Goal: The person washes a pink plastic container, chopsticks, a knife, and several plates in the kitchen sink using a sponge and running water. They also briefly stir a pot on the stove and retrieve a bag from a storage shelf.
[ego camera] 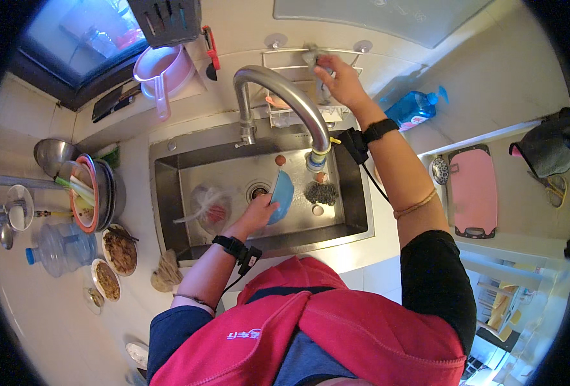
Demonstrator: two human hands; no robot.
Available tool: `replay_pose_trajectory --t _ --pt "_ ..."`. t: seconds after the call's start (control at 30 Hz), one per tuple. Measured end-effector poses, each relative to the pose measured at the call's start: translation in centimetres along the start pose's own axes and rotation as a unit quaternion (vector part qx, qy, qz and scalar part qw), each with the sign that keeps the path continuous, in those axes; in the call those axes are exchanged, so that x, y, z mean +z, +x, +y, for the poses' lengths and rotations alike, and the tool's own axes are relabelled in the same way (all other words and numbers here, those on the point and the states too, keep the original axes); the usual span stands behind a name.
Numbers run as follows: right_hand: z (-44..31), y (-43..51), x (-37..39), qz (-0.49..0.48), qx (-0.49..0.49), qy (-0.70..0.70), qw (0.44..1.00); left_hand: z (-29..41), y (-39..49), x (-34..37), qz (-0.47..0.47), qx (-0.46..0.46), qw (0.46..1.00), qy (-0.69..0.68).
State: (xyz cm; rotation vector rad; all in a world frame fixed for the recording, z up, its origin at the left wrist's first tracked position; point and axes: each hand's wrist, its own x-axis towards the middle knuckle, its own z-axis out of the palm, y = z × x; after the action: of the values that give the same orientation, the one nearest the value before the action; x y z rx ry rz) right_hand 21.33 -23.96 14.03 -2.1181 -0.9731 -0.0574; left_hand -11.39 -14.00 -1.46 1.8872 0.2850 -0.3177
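My left hand (255, 214) grips the rim of a light blue bowl (283, 197), tilted on its side over the stainless steel sink (207, 169). At the wall, my right hand (340, 79) pinches a greyish cloth (312, 57) at the top of a white wire rack (285, 67); the fingers and cloth are blurred. Between my hands arches the steel faucet (285, 84), its spout pointing down into the sink. A dark, curly scouring pad (321, 193) lies to the right of the bowl, and a knotted clear plastic bag (212, 210) with something red inside lies left of the drain (258, 192).
Right of the sink are a blue soap bottle (412, 110) and a pink cutting board (473, 190). Stacked bowls (109, 193), a water jug (65, 248) and plates of food (121, 248) stand left. A pink dipper (162, 72) sits on the ledge. A rag (166, 272) lies by the sink corner.
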Motion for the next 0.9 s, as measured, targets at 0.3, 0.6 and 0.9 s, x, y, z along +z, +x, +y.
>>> replay_pose_trajectory --t 0.3,0.6,0.9 --pt "1.6 0.4 -0.6 0.051 -0.112 -0.015 0.992 2.4 2.7 -0.1 -0.007 0.017 0.996 0.091" --pt "3.2 -25.9 3.2 -0.208 0.509 0.467 0.693 8.0 3.5 2.5 -0.121 0.091 0.933 0.326" --pt "1.5 -30.5 10.3 -0.023 0.475 0.557 0.681 3.5 1.0 2.0 -0.035 0.324 0.892 0.313"
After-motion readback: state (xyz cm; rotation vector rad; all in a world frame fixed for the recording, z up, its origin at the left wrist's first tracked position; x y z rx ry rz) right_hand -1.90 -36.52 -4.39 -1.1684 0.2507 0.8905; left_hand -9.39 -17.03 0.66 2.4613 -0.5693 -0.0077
